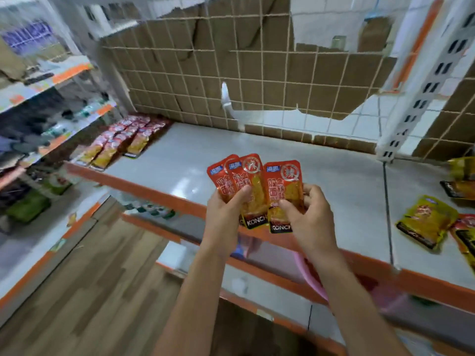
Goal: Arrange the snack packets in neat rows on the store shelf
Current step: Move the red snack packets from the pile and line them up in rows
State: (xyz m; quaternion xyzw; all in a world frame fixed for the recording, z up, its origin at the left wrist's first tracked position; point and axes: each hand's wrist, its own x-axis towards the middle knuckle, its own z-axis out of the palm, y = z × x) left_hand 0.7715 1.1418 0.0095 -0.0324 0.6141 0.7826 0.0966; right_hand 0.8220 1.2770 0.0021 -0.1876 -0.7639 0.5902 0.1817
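- Shelving filled the view: the grey store shelf, with its orange front lip, ran from left to right and was mostly bare in the middle.
- Brown cardboard stood behind a wire grid along the back of the shelf.
- At the shelf's far left end, rows of snack packets, red and yellow, lay overlapping from the front lip toward the back.
- Over on the right, loose yellow packets lay scattered flat, well apart from those rows.
- The left hand was raised above the front lip, thumb and fingers curled round the lower ends of two red packets, fanned, overlapping and upright.
- The right hand, just beside it, pinched a third red packet by its lower half, its edge against the fanned pair.
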